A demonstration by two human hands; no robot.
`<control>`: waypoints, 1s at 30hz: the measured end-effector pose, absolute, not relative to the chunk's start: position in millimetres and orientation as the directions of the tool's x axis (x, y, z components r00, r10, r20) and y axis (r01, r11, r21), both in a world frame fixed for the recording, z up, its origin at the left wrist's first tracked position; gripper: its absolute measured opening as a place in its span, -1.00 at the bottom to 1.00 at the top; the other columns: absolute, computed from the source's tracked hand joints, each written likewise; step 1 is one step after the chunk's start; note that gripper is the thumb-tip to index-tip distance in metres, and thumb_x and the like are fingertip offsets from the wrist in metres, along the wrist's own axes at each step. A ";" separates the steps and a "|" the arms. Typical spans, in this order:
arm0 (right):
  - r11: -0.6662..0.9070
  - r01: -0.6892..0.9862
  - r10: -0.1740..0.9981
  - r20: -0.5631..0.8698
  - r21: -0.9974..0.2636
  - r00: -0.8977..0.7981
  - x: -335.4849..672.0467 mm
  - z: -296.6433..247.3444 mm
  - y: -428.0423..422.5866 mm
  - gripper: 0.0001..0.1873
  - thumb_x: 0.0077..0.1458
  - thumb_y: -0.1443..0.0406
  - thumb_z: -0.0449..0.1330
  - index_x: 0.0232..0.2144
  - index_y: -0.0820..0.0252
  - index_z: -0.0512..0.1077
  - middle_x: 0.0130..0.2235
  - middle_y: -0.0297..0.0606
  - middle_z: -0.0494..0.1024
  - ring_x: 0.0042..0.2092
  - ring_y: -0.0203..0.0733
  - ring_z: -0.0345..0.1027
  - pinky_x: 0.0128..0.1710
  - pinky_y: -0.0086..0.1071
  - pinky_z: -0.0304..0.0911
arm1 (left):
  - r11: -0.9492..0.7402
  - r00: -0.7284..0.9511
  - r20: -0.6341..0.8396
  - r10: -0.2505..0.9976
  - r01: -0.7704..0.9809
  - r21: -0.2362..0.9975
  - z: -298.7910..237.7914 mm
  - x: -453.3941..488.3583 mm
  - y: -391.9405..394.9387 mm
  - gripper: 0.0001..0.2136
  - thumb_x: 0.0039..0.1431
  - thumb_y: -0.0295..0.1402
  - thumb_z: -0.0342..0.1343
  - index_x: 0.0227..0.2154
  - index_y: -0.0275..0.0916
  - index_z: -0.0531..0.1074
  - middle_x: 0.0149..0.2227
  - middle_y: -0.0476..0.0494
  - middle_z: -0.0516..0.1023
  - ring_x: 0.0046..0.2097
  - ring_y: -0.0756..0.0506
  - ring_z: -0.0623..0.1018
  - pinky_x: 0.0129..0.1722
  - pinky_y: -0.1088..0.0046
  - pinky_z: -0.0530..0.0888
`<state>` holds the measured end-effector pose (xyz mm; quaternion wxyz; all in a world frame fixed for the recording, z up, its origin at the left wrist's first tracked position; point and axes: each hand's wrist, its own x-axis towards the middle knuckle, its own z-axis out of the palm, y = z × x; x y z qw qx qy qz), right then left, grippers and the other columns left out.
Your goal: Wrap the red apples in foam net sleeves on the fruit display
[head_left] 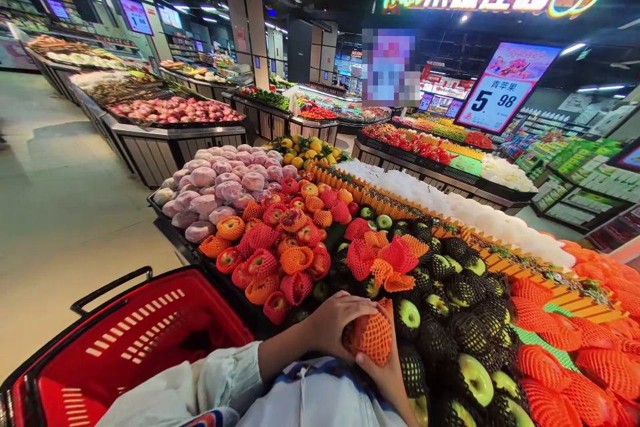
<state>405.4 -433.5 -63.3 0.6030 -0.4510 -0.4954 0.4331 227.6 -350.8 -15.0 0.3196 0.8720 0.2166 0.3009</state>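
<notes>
Close to my body I hold a red apple in an orange foam net (pixel 375 339) between both hands. My left hand (pixel 333 321) curls over its left side and top. My right hand (pixel 387 373) supports it from below and the right, thumb along the lower edge. Just beyond lie red apples (pixel 263 261), many in red or orange foam nets. Loose empty foam nets (pixel 385 257) sit in a heap on the display. Green apples (pixel 475 377) in black nets fill the space to the right of my hands.
A red shopping basket (pixel 150 307) with a black handle stands at my left. Wrapped pinkish fruit (pixel 227 187) is piled at the display's far left. Orange-netted fruit (pixel 555 327) lies at the far right, past a row of orange dividers (pixel 470 233). A pale floor aisle (pixel 65 187) runs along the left.
</notes>
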 end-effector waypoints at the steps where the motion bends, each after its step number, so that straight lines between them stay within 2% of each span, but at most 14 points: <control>1: 0.206 -0.052 0.969 0.196 -0.977 0.152 403.5 -64.6 -434.5 -0.03 -0.16 -0.05 0.52 0.23 0.06 0.26 0.18 -0.05 0.49 0.23 0.19 0.39 0.23 0.04 0.32 | -0.710 0.748 0.374 0.548 0.180 0.681 -16.0 229.0 -349.9 -0.13 -0.13 0.13 0.40 0.24 -0.14 0.37 0.27 -0.34 0.48 0.25 -0.38 0.50 0.24 0.10 0.35; 5: 0.165 0.032 0.930 0.166 -0.986 0.328 405.2 -67.4 -434.0 -0.12 -0.16 0.03 0.52 0.15 0.09 0.28 0.14 -0.05 0.50 0.13 0.15 0.45 0.17 0.03 0.34 | -0.769 0.821 0.354 0.447 0.150 0.622 -1.6 225.8 -327.0 -0.10 -0.08 0.14 0.39 0.31 -0.12 0.30 0.32 -0.30 0.43 0.34 -0.37 0.39 0.33 0.13 0.28; 7: 0.144 0.084 0.893 0.166 -0.986 0.419 410.1 -66.5 -429.0 -0.16 -0.15 0.06 0.51 0.13 0.08 0.27 0.12 -0.08 0.50 0.09 0.13 0.46 0.16 0.03 0.34 | -0.801 0.803 0.376 0.461 0.194 0.567 15.1 219.2 -298.1 -0.14 -0.02 0.12 0.39 0.30 -0.13 0.32 0.34 -0.28 0.40 0.37 -0.34 0.35 0.37 0.14 0.24; 10: 0.167 0.170 0.826 0.232 -0.971 0.514 418.7 -65.7 -415.8 -0.15 -0.19 0.07 0.52 0.10 0.07 0.27 0.09 -0.11 0.50 0.07 0.11 0.45 0.15 0.02 0.32 | -0.692 0.597 0.375 0.709 0.490 0.530 38.9 206.0 -234.7 -0.47 0.28 -0.03 0.21 0.22 -0.17 0.40 0.29 -0.23 0.46 0.31 -0.20 0.42 0.33 0.29 0.30; 12: 0.191 0.229 0.787 0.289 -0.954 0.545 423.1 -67.3 -405.7 -0.17 -0.20 0.08 0.52 0.08 0.09 0.28 0.06 -0.13 0.48 0.06 0.10 0.43 0.15 0.01 0.31 | -0.427 0.345 0.256 0.903 0.780 0.457 47.2 196.5 -188.3 -0.59 0.37 -0.12 0.13 0.18 -0.16 0.42 0.24 -0.18 0.51 0.25 -0.14 0.48 0.26 0.39 0.36; 15: 0.196 0.253 0.764 0.309 -0.948 0.567 425.6 -72.5 -394.9 -0.22 -0.14 0.06 0.49 0.06 0.10 0.28 0.04 -0.15 0.47 0.04 0.07 0.42 0.13 -0.01 0.31 | -0.187 0.133 0.160 0.978 0.898 0.399 46.6 183.4 -130.3 -0.63 0.37 -0.20 0.13 0.09 -0.37 0.46 0.13 -0.42 0.55 0.18 -0.29 0.52 0.19 0.24 0.40; 18: 0.181 0.242 0.784 0.288 -0.953 0.550 424.5 -77.3 -392.3 -0.24 -0.11 0.06 0.48 0.08 0.10 0.28 0.02 -0.14 0.48 0.01 0.06 0.44 0.09 -0.03 0.34 | -0.028 0.007 0.062 0.998 0.939 0.344 36.1 176.5 -93.6 -0.60 0.35 -0.18 0.15 0.01 -0.48 0.47 0.03 -0.53 0.58 0.15 -0.37 0.53 0.13 0.18 0.40; 21: 0.183 0.258 0.807 0.295 -0.949 0.512 422.8 -80.2 -394.4 -0.24 -0.10 0.07 0.49 0.08 0.11 0.28 0.04 -0.10 0.48 0.01 0.07 0.45 0.05 -0.05 0.37 | 0.079 -0.066 -0.054 0.996 0.955 0.286 22.7 179.4 -71.8 -0.46 0.21 -0.02 0.27 -0.04 -0.48 0.48 -0.07 -0.53 0.62 0.10 -0.43 0.55 0.06 0.20 0.43; 23: 0.190 0.272 0.811 0.307 -0.943 0.498 422.1 -81.9 -395.4 -0.23 -0.10 0.08 0.49 0.09 0.10 0.28 0.07 -0.09 0.47 0.02 0.06 0.44 0.05 -0.06 0.38 | 0.112 -0.090 -0.099 0.991 0.961 0.253 13.6 185.2 -62.0 -0.35 0.11 0.04 0.33 0.01 -0.49 0.44 -0.05 -0.58 0.60 0.10 -0.48 0.55 0.03 0.19 0.44; 27: 0.182 0.249 0.814 0.287 -0.951 0.504 422.6 -85.9 -394.4 -0.22 -0.11 0.08 0.49 0.10 0.09 0.27 0.07 -0.09 0.48 0.02 0.06 0.45 0.05 -0.06 0.38 | 0.125 -0.101 -0.118 0.988 0.969 0.214 -3.2 198.3 -51.9 -0.16 0.06 -0.09 0.42 0.22 -0.56 0.21 0.05 -0.66 0.54 0.13 -0.46 0.53 0.05 0.19 0.42; 30: 0.158 0.225 0.818 0.255 -0.961 0.515 424.0 -88.1 -393.5 -0.20 -0.11 0.08 0.49 0.11 0.09 0.26 0.07 -0.09 0.47 0.02 0.06 0.46 0.05 -0.05 0.39 | 0.131 -0.109 -0.120 0.987 0.972 0.193 -11.4 205.2 -50.4 -0.12 0.05 -0.19 0.44 0.27 -0.55 0.13 0.06 -0.66 0.54 0.11 -0.43 0.55 0.05 0.20 0.43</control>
